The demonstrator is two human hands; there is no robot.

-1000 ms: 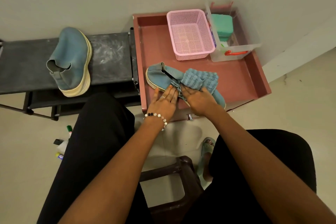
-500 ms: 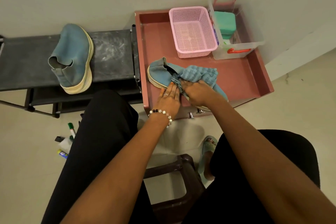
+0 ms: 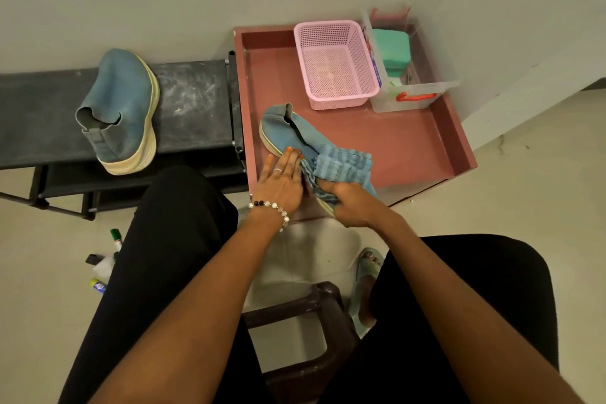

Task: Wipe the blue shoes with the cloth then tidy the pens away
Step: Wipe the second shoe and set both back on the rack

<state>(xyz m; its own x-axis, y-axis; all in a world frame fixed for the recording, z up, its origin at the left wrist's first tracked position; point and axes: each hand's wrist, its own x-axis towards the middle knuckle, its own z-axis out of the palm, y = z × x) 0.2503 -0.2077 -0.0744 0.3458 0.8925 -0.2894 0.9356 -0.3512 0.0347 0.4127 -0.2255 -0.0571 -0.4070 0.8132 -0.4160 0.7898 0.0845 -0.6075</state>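
Note:
A blue shoe (image 3: pixel 288 133) lies on its side in the red tray (image 3: pixel 410 147). My left hand (image 3: pixel 280 179) presses flat on its side with straight fingers. My right hand (image 3: pixel 349 203) grips a blue ribbed cloth (image 3: pixel 341 166) bunched over the shoe's front part, which it hides. The second blue shoe (image 3: pixel 123 108) rests on the black bench (image 3: pixel 193 102) at the left. Pens and markers (image 3: pixel 108 261) lie on the floor beside my left leg, partly hidden by it.
A pink mesh basket (image 3: pixel 337 62) and a clear plastic box (image 3: pixel 413 75) holding a green item stand at the back of the tray. A dark stool (image 3: pixel 314 315) sits between my legs. A wall is close behind the tray.
My right hand has curled around the cloth and drawn it back toward me along the shoe. My left hand stays flat on the shoe's side.

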